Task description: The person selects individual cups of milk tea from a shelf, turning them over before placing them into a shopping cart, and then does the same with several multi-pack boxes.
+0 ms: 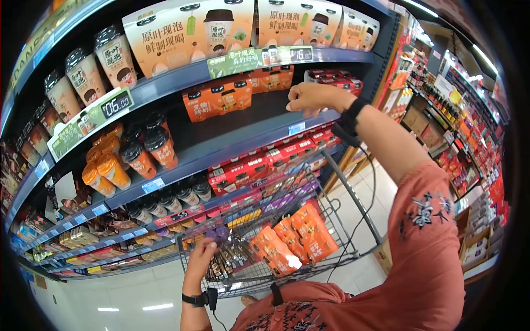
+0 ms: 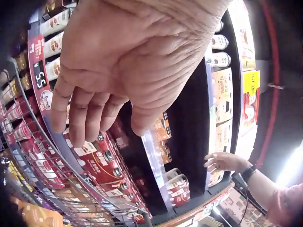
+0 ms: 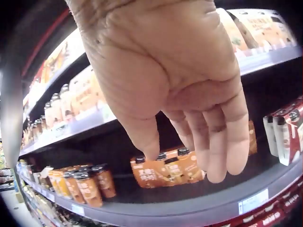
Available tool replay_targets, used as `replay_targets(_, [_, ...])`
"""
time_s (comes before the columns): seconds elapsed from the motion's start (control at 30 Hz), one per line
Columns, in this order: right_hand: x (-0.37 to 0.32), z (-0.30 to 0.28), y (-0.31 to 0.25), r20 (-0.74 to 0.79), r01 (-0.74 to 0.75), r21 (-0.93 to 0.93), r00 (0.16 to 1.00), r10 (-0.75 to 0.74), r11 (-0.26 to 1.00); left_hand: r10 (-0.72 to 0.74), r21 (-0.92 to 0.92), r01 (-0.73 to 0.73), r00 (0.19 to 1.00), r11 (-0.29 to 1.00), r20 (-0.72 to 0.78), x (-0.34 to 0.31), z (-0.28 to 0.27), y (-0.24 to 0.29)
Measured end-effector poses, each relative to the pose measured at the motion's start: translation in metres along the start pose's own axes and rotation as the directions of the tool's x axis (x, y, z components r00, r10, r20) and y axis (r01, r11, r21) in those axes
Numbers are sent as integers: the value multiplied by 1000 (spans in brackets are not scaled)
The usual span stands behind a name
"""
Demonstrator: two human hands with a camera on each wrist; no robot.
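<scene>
My right hand (image 1: 317,98) reaches out in front of the middle shelf, its fingers loosely bent and holding nothing. Beyond it on that shelf stand an orange multipack of cup drinks (image 1: 218,99), also seen in the right wrist view past the fingers, and a dark red multipack (image 1: 337,81) to the right. The left hand (image 1: 200,259) is over the near left side of the wire shopping cart (image 1: 353,243), close to a purple item (image 1: 220,234). In the left wrist view its fingers extend with nothing in them. Orange multipacks (image 1: 314,234) lie inside the cart.
Single cup drinks (image 1: 160,148) stand left on the middle shelf. Large cream-coloured packs (image 1: 171,38) fill the shelf above, with a price strip along its edge. Red packs (image 1: 240,174) line the shelf below. Dark slim packets (image 1: 229,259) lie in the cart beside the orange packs.
</scene>
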State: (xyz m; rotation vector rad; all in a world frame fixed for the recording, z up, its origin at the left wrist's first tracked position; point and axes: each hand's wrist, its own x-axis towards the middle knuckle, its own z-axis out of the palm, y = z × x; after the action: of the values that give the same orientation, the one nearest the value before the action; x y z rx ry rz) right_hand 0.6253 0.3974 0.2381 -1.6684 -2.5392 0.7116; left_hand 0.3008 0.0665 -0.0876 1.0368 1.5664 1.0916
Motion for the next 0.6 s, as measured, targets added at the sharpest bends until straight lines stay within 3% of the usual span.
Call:
replay_targets(0.1, [91, 6, 60, -200, 101, 90, 976, -82, 991, -15, -42, 11, 995, 999, -96, 3, 2, -1])
replay_targets(0.13, [120, 2, 72, -232, 2, -3, 973, -3, 1000, -53, -75, 44, 991, 996, -122, -2, 2, 4])
replay_targets(0.17, [154, 4, 91, -369, 61, -116, 924, -100, 991, -88, -111, 72, 985, 991, -149, -4, 4, 5])
replay_targets(0.23, [213, 10, 130, -583, 129, -341, 748, -317, 931, -137, -81, 123, 972, 989, -194, -16, 0, -18])
replay_targets(0.27, [210, 4, 121, -573, 53, -234, 799, -182, 971, -160, -67, 149, 963, 987, -216, -21, 2, -27])
replay_targets(0.3, [241, 3, 138, -592, 64, -261, 778, -211, 963, -234, -76, 222, 935, 972, -267, -29, 8, -22])
replay_targets(0.37, [244, 5, 132, -627, 104, -257, 739, -247, 961, -290, -68, 282, 914, 957, -285, -49, 8, -68])
replay_targets(0.43, [292, 10, 159, -685, 191, -270, 651, -328, 944, -354, 9, 367, 903, 930, -245, -71, 25, -20])
replay_targets(0.47, [315, 12, 172, -717, 220, -250, 613, -333, 943, -398, -26, 404, 884, 914, -245, -76, 30, -28])
replay_targets(0.5, [344, 20, 187, -791, 213, -360, 446, -418, 908, -440, -59, 439, 864, 896, -244, -88, 32, -43])
replay_targets(0.53, [347, 12, 186, -726, 162, -334, 585, -363, 929, -474, -83, 468, 849, 880, -234, -93, 35, -46])
replay_targets(0.6, [365, 8, 180, -740, 26, -434, 560, -373, 900, -523, -100, 516, 809, 851, -268, -100, 43, -45])
